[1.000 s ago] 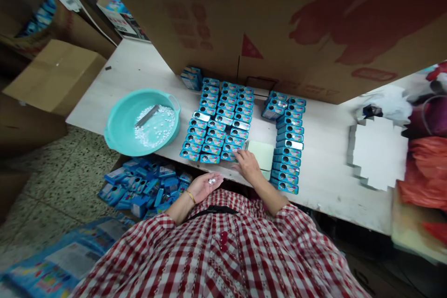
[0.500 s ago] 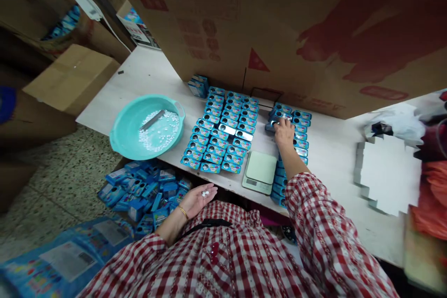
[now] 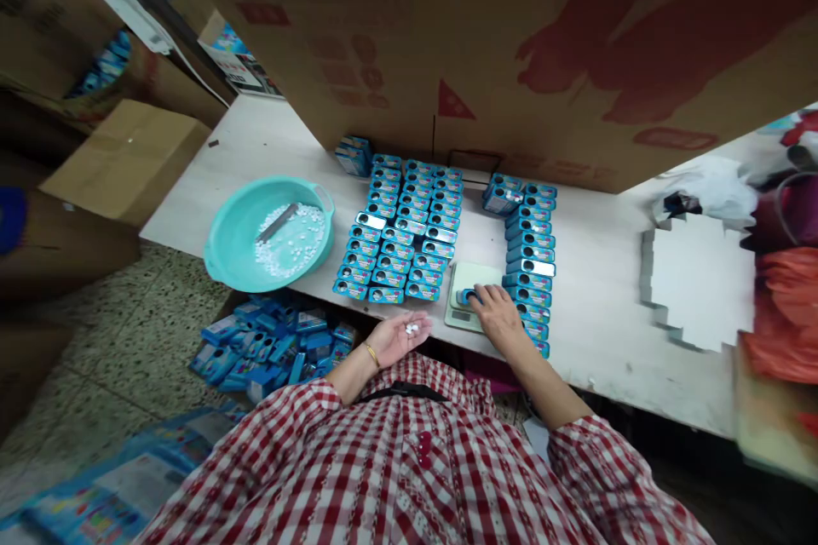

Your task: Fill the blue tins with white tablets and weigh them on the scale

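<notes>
My left hand [image 3: 400,338] is turned palm up in front of the table edge, fingers stretched out, with a few small white pellets [image 3: 412,329] resting in it. Over the kitchen scale [image 3: 461,319], my right hand [image 3: 497,312] has its fingers on a small blue box [image 3: 467,295], partly hidden beneath them. Rows of blue boxes [image 3: 397,251] with round dark windows lie left of the scale. Another column of blue boxes [image 3: 530,260] runs along its right side. A turquoise basin [image 3: 221,230] holds many white pellets and a grey bar-like scoop [image 3: 278,222].
A large cardboard carton [image 3: 377,8] stands along the back of the table. Below the left table edge lies a heap of blue boxes [image 3: 268,345]. White card [image 3: 699,281] and an orange plastic bag [image 3: 786,332] are at the right.
My right hand has come from the back of the right column toward me onto the scale, bringing a blue box. My left hand has shifted right and up, still carrying the pellets.
</notes>
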A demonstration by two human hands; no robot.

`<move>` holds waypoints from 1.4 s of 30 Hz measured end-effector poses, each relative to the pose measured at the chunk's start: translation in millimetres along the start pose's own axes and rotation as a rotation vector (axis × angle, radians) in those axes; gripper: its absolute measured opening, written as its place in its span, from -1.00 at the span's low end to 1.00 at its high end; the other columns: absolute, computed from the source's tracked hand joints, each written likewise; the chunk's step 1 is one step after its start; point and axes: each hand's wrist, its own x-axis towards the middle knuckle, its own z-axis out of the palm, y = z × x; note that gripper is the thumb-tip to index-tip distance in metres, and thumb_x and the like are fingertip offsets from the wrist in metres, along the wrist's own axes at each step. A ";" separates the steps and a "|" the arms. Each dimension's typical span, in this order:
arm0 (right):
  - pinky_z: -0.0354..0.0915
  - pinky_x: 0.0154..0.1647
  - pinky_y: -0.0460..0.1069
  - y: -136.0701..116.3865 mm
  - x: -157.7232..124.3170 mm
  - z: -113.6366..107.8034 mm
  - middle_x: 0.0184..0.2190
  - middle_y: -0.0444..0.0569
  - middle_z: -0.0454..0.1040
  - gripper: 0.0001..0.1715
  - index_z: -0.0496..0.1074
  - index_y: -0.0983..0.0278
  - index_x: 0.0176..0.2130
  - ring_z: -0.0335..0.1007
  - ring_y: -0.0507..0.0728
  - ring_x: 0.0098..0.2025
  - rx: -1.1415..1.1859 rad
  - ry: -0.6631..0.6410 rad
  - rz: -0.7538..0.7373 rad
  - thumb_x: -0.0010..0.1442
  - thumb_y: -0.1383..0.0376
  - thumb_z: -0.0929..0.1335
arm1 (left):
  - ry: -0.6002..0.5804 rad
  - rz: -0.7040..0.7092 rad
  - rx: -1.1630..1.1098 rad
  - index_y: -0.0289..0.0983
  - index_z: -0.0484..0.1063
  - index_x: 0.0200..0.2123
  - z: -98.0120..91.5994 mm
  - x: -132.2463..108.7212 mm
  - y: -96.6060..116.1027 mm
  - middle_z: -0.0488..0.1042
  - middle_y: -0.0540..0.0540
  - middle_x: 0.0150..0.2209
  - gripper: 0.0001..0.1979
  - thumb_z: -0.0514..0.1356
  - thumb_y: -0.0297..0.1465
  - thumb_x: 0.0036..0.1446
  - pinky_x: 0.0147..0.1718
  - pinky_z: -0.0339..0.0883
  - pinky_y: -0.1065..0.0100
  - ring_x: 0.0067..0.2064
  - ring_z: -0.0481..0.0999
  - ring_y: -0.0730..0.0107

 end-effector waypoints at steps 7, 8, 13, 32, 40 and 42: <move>0.20 -0.26 0.00 -103.5 -9.5 7.3 -0.24 0.04 0.39 -0.72 0.33 0.32 -0.11 0.22 0.12 -0.25 0.343 -0.044 -0.095 0.15 0.38 0.22 | -0.017 -0.010 0.014 -0.43 0.41 -0.21 4.6 -5.3 -12.4 0.48 -0.23 -0.29 -0.63 -0.04 -0.27 0.18 -0.26 0.30 0.43 -0.32 0.47 0.44; 0.21 -0.25 0.00 -113.7 -8.8 8.8 -0.25 0.03 0.39 -0.73 0.33 0.32 -0.13 0.23 0.12 -0.24 0.377 -0.074 -0.093 0.14 0.38 0.22 | 0.006 -0.017 0.023 -0.43 0.41 -0.20 3.3 -6.9 -14.7 0.48 -0.22 -0.29 -0.62 -0.05 -0.26 0.18 -0.27 0.30 0.44 -0.32 0.47 0.44; 0.22 -0.15 -0.01 -118.7 -3.0 17.1 -0.16 0.03 0.34 -0.73 0.30 0.29 -0.11 0.22 0.10 -0.12 0.608 -0.093 -0.104 0.14 0.42 0.22 | 0.042 -0.019 0.024 -0.41 0.41 -0.23 -1.9 -14.3 -22.1 0.47 -0.21 -0.26 -0.64 -0.04 -0.26 0.17 -0.18 0.28 0.37 -0.19 0.45 0.34; 0.29 -0.15 -0.02 -22.3 -5.7 15.5 -0.28 0.02 0.41 -0.76 0.38 0.27 -0.26 0.32 0.06 -0.19 0.662 0.308 0.357 0.19 0.33 0.17 | -0.099 0.022 0.080 -0.41 0.38 -0.20 48.8 -5.2 -2.4 0.39 -0.30 -0.08 -0.62 0.03 -0.20 0.12 -0.03 0.19 0.26 0.00 0.36 0.20; 0.30 -0.09 0.06 -1.9 -17.2 13.9 -0.26 0.03 0.46 -0.71 0.43 0.25 -0.22 0.36 0.11 -0.17 0.597 0.346 0.415 0.19 0.27 0.18 | 0.161 0.516 0.143 -0.36 0.38 -0.24 7.5 -26.0 51.7 0.49 -0.16 -0.29 -0.79 0.13 -0.40 0.03 -0.16 0.28 0.31 -0.23 0.47 0.37; 0.31 -0.13 0.08 -0.9 -23.1 10.0 -0.31 0.03 0.47 -0.71 0.44 0.26 -0.25 0.38 0.12 -0.21 0.609 0.383 0.434 0.18 0.24 0.19 | 0.277 0.703 0.161 -0.35 0.37 -0.25 -11.2 -31.9 77.3 0.49 -0.13 -0.32 -0.80 0.15 -0.42 0.00 -0.20 0.27 0.35 -0.28 0.46 0.41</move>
